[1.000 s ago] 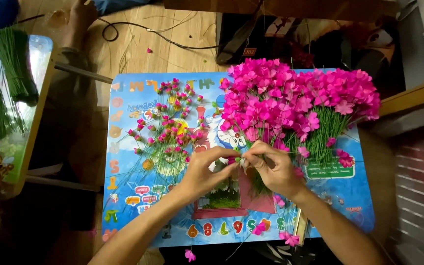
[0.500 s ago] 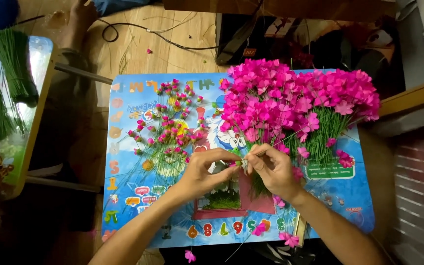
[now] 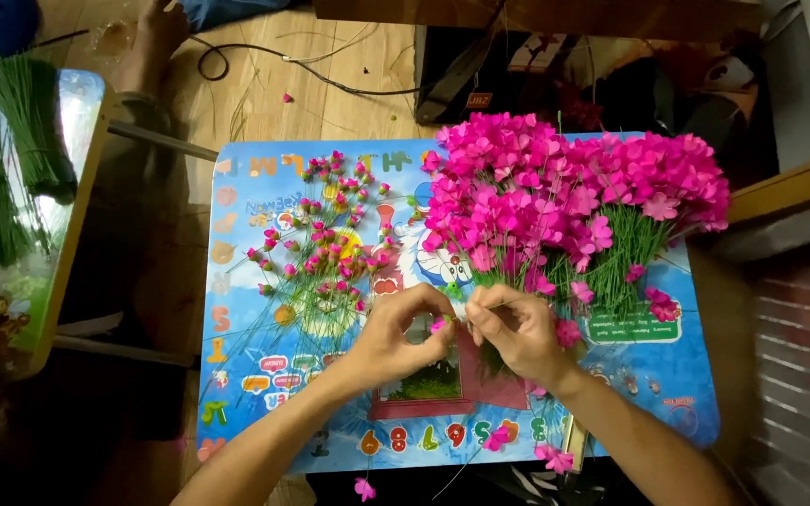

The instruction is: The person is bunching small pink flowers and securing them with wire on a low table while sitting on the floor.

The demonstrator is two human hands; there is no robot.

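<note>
Flower heap (image 3: 574,201): finished pink flowers lay piled on the table's far right.
Table (image 3: 686,394): blue, printed with cartoons.
Hands: left hand (image 3: 396,337) and right hand (image 3: 517,333) pinched one small pink flower (image 3: 439,325) between fingertips, over the table's middle.

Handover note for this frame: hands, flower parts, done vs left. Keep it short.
Left hand and right hand: fingertips pinched together on one small pink flower over the blue table.
Done: big bunch of open pink flowers lies top right.
Left: stems with small buds lie fanned at left; a few loose blossoms at the near edge.
Spare green stems sit on the side table at far left.
</note>
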